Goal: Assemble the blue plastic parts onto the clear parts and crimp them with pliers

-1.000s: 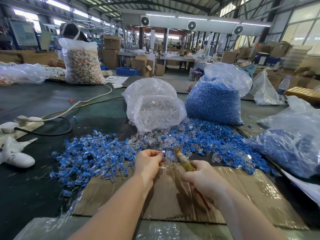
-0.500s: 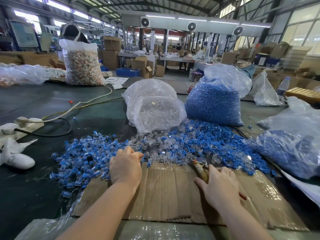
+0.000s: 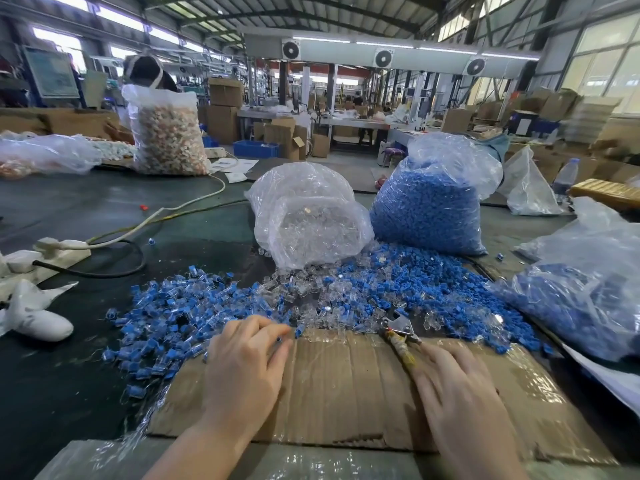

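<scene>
**Loose parts lie just beyond both hands; pliers under the right one**

The loose clear parts (image 3: 311, 299) and loose blue parts (image 3: 426, 282) are heaped along the far edge of the cardboard sheet (image 3: 346, 386), ahead of the fingers. The clear ones are nearly in the middle between the hands, the blue ones more to the right. On the left is a spread of pieces (image 3: 166, 317) that look already joined.

The pliers (image 3: 398, 332) lie on the cardboard with the long axis slanted: head away and a little left, handles going back under the right hand (image 3: 457, 389). This hand is the nearer one to the tool. Its fingers are nearly straight and lie over the handles; I cannot tell if they grip underneath.

The left hand (image 3: 242, 365) rests palm down at the cardboard's left edge. Its fingers are loosely bent, a little apart, tips touching the joined pieces, holding nothing that I can see. I judge it will fetch the next clear part, forward and to the right.
</scene>
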